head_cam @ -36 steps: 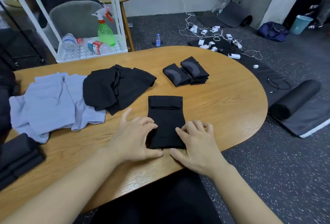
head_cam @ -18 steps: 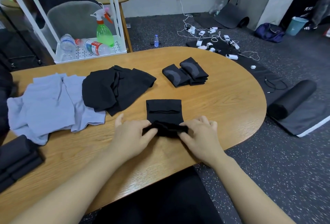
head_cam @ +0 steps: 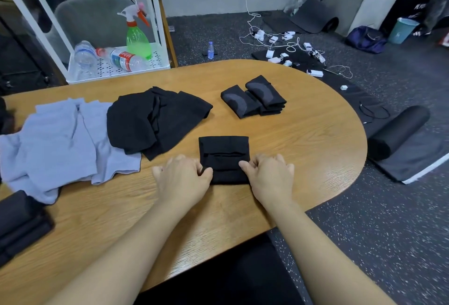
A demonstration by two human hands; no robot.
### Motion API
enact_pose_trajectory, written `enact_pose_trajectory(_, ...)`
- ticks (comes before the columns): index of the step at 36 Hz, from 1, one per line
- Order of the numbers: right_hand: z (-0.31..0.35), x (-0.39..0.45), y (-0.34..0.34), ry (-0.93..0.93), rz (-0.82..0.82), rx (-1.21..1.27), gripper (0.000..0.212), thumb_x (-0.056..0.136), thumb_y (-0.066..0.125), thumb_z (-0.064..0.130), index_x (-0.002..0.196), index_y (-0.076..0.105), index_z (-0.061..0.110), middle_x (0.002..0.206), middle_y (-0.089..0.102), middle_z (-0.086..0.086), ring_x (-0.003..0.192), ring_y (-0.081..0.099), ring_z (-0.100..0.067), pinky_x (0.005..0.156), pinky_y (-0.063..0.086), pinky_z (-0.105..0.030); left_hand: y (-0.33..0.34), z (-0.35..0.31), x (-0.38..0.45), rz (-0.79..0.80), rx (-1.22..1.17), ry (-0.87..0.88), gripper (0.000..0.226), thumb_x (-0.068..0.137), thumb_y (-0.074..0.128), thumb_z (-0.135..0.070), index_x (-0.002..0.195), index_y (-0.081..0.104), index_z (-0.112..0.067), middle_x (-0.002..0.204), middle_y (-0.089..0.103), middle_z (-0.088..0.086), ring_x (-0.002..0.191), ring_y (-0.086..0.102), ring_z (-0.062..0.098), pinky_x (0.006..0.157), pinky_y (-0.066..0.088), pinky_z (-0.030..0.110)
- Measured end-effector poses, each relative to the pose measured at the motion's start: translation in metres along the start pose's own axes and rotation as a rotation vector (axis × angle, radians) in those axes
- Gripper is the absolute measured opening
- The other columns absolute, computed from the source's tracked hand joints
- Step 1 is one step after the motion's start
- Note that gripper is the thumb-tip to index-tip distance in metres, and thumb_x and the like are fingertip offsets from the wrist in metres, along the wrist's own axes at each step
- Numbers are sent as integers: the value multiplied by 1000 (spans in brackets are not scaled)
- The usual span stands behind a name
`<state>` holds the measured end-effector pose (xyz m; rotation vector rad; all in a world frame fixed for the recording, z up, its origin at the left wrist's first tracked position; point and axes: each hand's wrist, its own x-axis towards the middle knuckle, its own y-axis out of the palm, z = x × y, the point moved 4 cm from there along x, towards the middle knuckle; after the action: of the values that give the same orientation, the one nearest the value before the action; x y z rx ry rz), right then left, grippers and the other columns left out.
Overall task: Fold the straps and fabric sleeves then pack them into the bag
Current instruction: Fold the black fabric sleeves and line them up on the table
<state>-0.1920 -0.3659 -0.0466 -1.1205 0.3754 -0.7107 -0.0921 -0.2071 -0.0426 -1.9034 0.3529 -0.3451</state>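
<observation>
A black fabric sleeve (head_cam: 224, 152) lies on the wooden table (head_cam: 303, 146) in front of me, its near end folded up over the middle. My left hand (head_cam: 184, 178) pinches the folded edge at its left side. My right hand (head_cam: 269, 177) pinches the same fold at its right side. Two folded black sleeves (head_cam: 254, 100) with grey patches sit farther back on the table. A loose heap of black fabric (head_cam: 155, 120) lies to the left of the sleeve. Pale blue fabric (head_cam: 58, 144) is spread at the far left.
A dark folded stack (head_cam: 19, 222) sits at the table's near left edge. Behind the table stands a white cart (head_cam: 80, 25) with bottles and a green spray bottle (head_cam: 137, 35). On the floor to the right are a rolled black mat (head_cam: 398, 132), cables and chargers (head_cam: 286, 47).
Both hands lifted the sleeve's near end off the table and carried it away from me, folding it over the middle; the sleeve is now shorter.
</observation>
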Motion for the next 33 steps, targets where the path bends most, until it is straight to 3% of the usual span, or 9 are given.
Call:
enact_pose_trajectory(5,-1,1,4,9,-12,-26,35,94,47,58,78,50,27,64,45,13,86,35,-14,76,23,-33,0,1,-1,24,-40,12,33,88,59,-40,58,53,-25,75,49,-13,85,47,8,78,20,33)
enact_pose_trajectory(13,-1,-6,5,27,-34,1,30,93,50,56,86,54,27,77,52,15,90,33,-11,75,22,-31,0,3,-3,45,-82,21,34,88,60,-40,58,53,-25,75,48,-12,87,44,7,79,19,32)
enact_pose_trajectory(19,-4,-10,6,69,-43,95,30,93,52,55,76,48,31,78,59,10,92,36,-11,76,23,-32,0,10,-6,81,-236,4,32,91,61,-37,63,60,-22,87,56,-12,96,46,8,79,16,32)
enact_pose_trajectory(25,2,-12,4,59,-54,36,29,93,51,56,78,48,31,77,56,12,90,34,-11,75,22,-32,-2,7,-10,19,-120,26,31,87,62,-41,61,56,-27,83,51,-14,93,43,7,79,17,32)
enact_pose_trajectory(30,-1,-11,2,74,-52,20,33,91,51,60,79,50,29,76,56,13,93,36,-13,80,29,-33,-6,7,-14,-25,-112,18,15,85,61,-45,84,53,-33,95,49,-16,95,43,7,81,20,32)
enact_pose_trajectory(33,-8,-11,-2,87,-52,147,36,94,49,55,70,43,29,72,54,12,91,38,-14,80,29,-33,-5,12,-12,-1,-237,-9,19,86,62,-43,97,49,-34,97,53,-16,101,45,8,83,23,33)
